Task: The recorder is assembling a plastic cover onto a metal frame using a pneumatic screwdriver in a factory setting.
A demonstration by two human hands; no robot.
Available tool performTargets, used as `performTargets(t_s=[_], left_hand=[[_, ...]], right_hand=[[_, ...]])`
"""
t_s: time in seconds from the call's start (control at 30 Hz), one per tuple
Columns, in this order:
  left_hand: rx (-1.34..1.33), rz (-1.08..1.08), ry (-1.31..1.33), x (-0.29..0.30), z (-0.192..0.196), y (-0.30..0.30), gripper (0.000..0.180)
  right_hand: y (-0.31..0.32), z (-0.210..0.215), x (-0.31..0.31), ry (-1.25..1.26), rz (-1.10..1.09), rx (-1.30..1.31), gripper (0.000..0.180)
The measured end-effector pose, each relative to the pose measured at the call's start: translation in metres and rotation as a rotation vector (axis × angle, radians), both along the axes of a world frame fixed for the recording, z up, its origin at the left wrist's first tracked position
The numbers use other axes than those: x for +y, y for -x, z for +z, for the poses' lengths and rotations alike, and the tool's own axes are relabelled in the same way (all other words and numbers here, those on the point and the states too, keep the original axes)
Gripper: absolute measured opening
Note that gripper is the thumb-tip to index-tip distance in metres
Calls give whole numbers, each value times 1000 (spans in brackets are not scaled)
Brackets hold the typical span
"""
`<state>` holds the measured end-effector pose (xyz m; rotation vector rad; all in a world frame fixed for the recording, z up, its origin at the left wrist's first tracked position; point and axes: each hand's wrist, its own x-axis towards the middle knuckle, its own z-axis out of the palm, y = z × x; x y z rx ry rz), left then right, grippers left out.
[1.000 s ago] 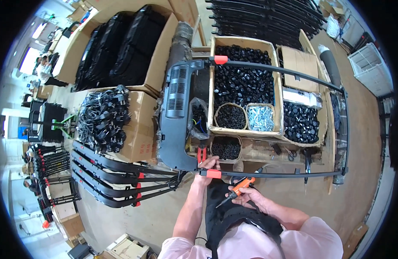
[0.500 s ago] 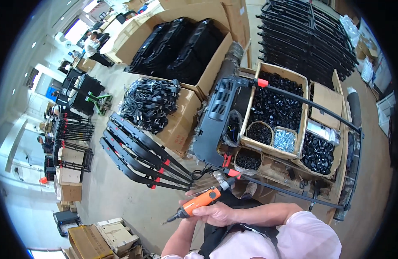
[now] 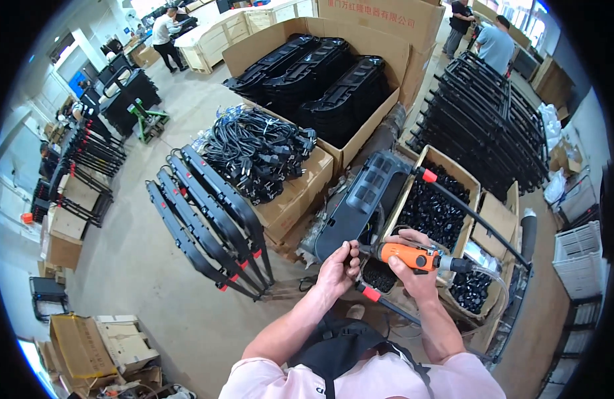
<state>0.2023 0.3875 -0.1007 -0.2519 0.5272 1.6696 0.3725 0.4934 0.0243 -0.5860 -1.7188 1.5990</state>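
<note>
One orange power screwdriver, gripped in right hand. One long black panel, lower end under left hand. Four black frames leaning left of left hand. Three black moulded panels in carton far above hands. One heap of black cables up-left. Four people visible in background.

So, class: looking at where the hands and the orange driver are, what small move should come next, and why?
Probably press the driver tip into the panel edge. The right hand grips the driver level, its tip pointing at the left hand, which steadies the panel's lower end, so the tool looks lined up.
</note>
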Motion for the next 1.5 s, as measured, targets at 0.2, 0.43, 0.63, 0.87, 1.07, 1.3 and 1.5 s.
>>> performTargets(t_s=[0.2,0.43,0.63,0.87,1.07,1.3,1.5], left_hand=[[-71,-132,-49,47,0,30,27],[-132,-261,-22,84,-19,59,27],[-275,-278,15,109,-18,66,26],[-297,-204,51,127,-20,85,30],[-206,-135,104,128,-36,85,34],[116,-247,136,109,-50,76,32],[167,-280,69,108,-51,72,30]], right_hand=[[29,-3,10,-5,-187,-63,52],[58,-15,31,3,-289,-132,50],[78,-8,60,26,-272,-213,50],[118,-8,93,32,-182,-311,51],[158,-27,114,41,-165,-362,49],[186,-35,127,55,-142,-474,49],[194,-43,134,-86,-86,-537,48]])
